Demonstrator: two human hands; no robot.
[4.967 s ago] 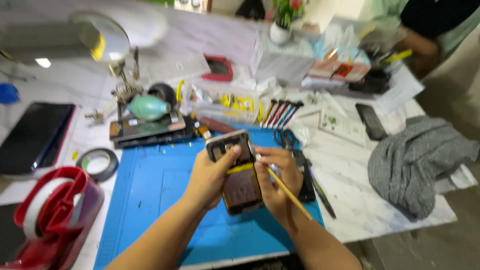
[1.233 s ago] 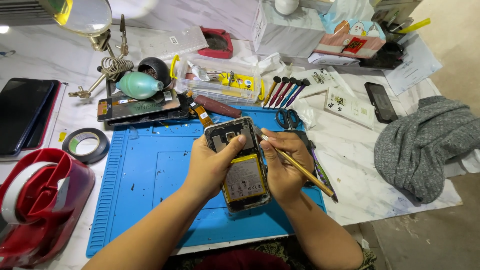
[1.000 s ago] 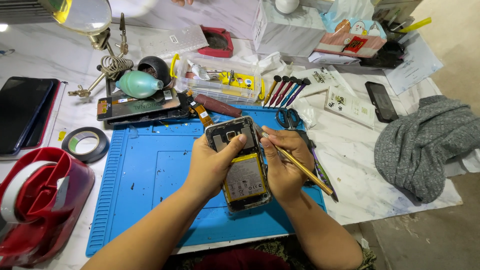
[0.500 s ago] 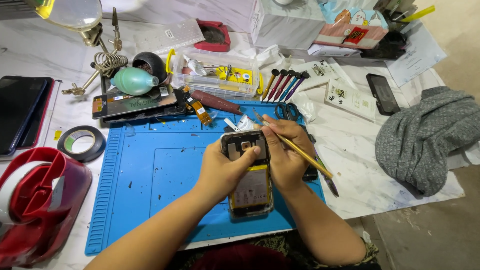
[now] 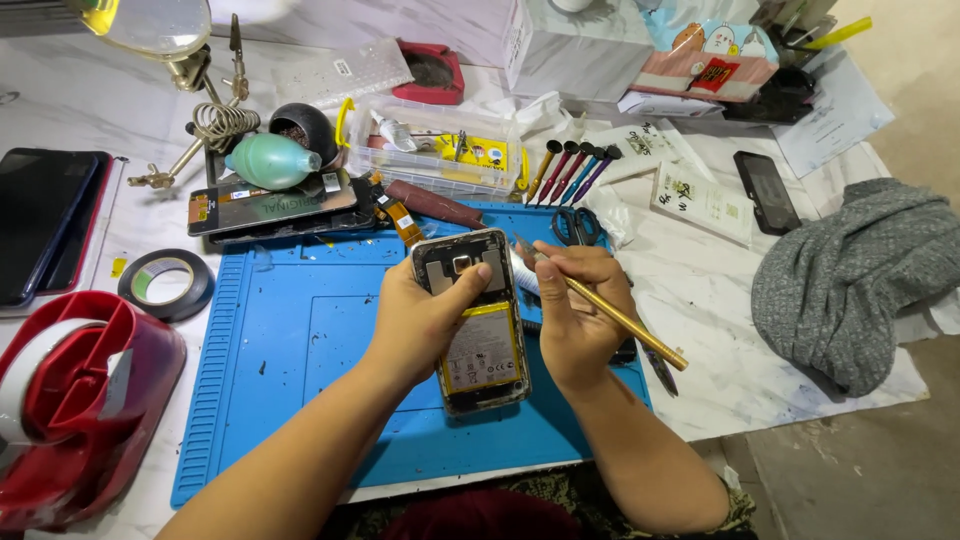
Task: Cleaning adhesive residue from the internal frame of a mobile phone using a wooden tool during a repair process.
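From my remote seat, far left of my fingers sit a glossy red tape dispenser and a roll of tape on the marble-patterned counter. My left hand is clenched around the opened phone, thumb pressed on its upper half, holding it just above the ribbed blue rubber mat. The phone looks light, stiff and thin, with bare parts and a yellow-edged battery exposed, so I judge it fragile; the metal side edges are the safest hold. My right hand steadies the other edge while pinching a slim brass-coloured tool. Well right of the fingers lies a soft grey knitted cloth.
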